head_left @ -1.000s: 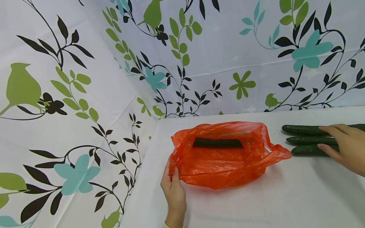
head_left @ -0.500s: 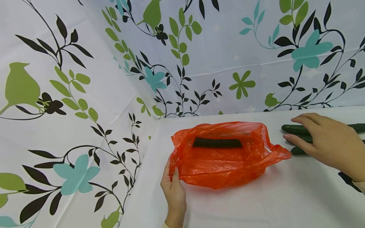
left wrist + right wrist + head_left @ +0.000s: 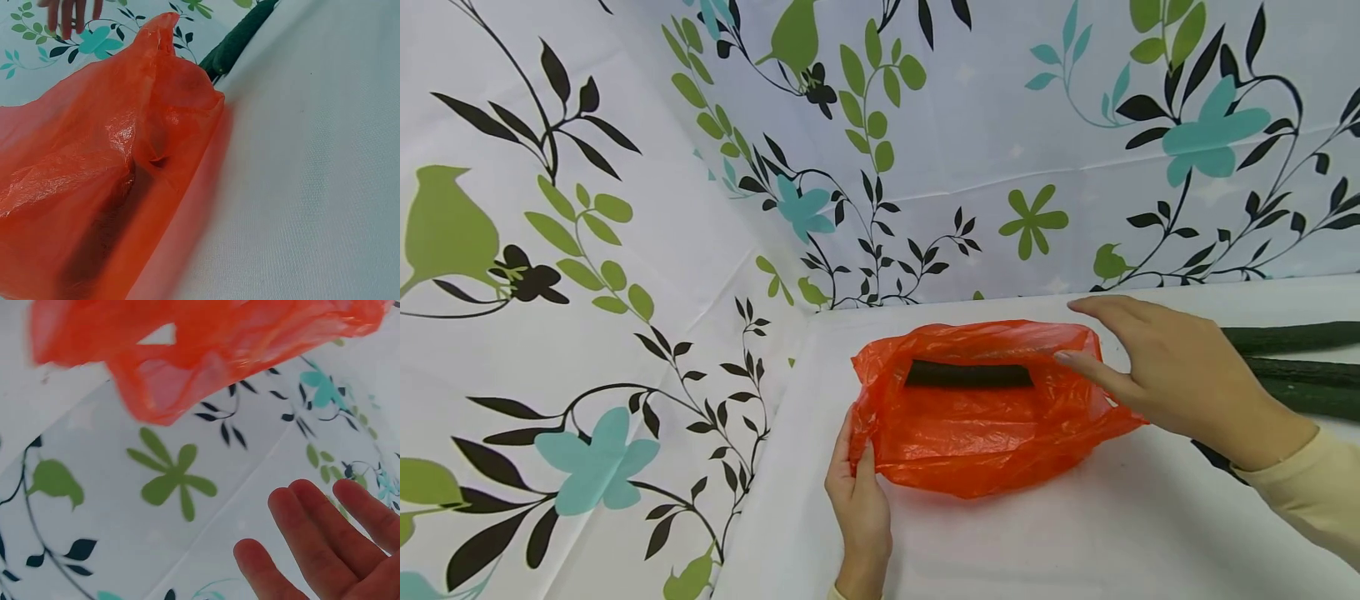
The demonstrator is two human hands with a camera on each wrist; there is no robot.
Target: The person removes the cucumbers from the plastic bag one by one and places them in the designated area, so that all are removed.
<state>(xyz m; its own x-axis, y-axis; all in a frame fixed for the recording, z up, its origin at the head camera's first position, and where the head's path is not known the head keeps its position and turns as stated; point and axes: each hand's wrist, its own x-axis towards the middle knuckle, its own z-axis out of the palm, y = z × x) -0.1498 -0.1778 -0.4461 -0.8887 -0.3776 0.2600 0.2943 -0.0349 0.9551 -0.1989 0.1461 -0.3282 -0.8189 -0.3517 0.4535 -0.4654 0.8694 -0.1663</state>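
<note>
A red plastic bag [image 3: 962, 471] lies on the table with its mouth spread wide. Inside it, at the back, a dark green cucumber [image 3: 967, 375] shows. My left hand [image 3: 862, 508] pinches the bag's left rim between thumb and fingers. Over the bag's right end hovers my right hand [image 3: 1180, 375], thumb and fingers apart and holding nothing. In the right wrist view its fingers [image 3: 312, 531] are spread below the bag's red edge [image 3: 206, 356]. The left wrist view shows the bag's side, with a dark shape through the plastic.
Three cucumbers [image 3: 1300, 337] lie side by side on the white table [image 3: 1000, 542] at the right, partly behind my right forearm. A patterned cloth [image 3: 925, 233] rises behind the table and along the left. A dark object [image 3: 1217, 458] peeks out under the right wrist.
My right hand has moved left, away from the cucumbers, to the bag's right end. My left hand still holds the bag's left rim.
</note>
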